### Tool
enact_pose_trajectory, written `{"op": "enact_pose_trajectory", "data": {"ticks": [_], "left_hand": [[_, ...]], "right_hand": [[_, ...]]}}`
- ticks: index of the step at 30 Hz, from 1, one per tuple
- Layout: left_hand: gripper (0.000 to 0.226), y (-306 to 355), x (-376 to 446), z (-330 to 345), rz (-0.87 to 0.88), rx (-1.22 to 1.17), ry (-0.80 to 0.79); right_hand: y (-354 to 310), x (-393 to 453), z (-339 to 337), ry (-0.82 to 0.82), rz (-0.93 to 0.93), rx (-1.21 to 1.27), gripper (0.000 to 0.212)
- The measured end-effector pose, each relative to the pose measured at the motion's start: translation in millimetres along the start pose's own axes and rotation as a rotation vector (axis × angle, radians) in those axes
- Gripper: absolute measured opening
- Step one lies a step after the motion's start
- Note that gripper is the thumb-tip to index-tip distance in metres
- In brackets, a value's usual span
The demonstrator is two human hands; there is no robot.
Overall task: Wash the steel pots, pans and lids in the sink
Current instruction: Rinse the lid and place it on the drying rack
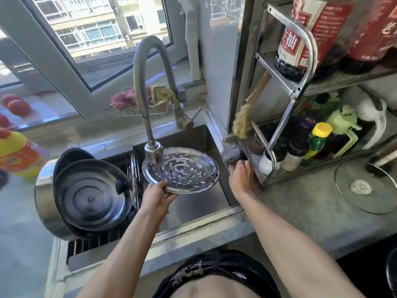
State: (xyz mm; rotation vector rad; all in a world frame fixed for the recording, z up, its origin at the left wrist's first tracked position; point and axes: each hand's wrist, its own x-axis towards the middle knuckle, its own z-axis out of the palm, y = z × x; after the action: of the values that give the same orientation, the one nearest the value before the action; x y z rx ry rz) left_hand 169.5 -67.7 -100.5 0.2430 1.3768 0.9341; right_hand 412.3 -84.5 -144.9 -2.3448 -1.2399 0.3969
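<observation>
My left hand (158, 195) grips the near rim of a round perforated steel steamer plate (184, 171), held tilted over the sink (193, 203) under the faucet head (153, 150). My right hand (241, 176) reaches to the sink's right edge, fingers at a steel wool scrubber (233, 154); whether it grips it is unclear. On the drain rack to the left, a steel pot (46, 203) lies on its side with a steel lid (92, 194) leaning in its mouth. Another lid (134, 175) stands on edge beside it.
A metal shelf rack (285, 117) with sauce bottles and a brush stands right of the sink. A glass lid (367, 187) lies on the grey counter. Cloths hang in a wire basket (146, 104) behind the faucet. A window is beyond.
</observation>
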Motion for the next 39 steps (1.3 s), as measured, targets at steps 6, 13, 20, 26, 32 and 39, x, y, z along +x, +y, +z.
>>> {"op": "enact_pose_trajectory", "data": {"ticks": [6, 13, 20, 26, 32, 39], "left_hand": [[0.037, -1, -7, -5, -0.019, -0.028, 0.022], [0.024, 8, -16, -19, 0.071, 0.005, -0.003], [0.025, 32, -22, -22, 0.215, 0.195, -0.01], [0.023, 53, -24, -2, 0.343, 0.35, 0.024], [0.031, 61, -13, -6, 0.303, 0.375, 0.065], [0.033, 59, -16, -11, 0.276, 0.377, 0.064]], "right_hand": [[-4, -8, -12, -0.023, 0.019, 0.027, 0.026], [-28, -12, -33, 0.065, -0.096, 0.144, 0.021], [-85, 27, -31, -0.186, -0.161, 0.263, 0.018], [-151, 97, -5, -0.36, -0.051, 0.352, 0.039], [-181, 169, 35, -0.347, 0.257, 0.559, 0.038], [-163, 156, 39, -0.385, 0.341, 0.773, 0.024]]}}
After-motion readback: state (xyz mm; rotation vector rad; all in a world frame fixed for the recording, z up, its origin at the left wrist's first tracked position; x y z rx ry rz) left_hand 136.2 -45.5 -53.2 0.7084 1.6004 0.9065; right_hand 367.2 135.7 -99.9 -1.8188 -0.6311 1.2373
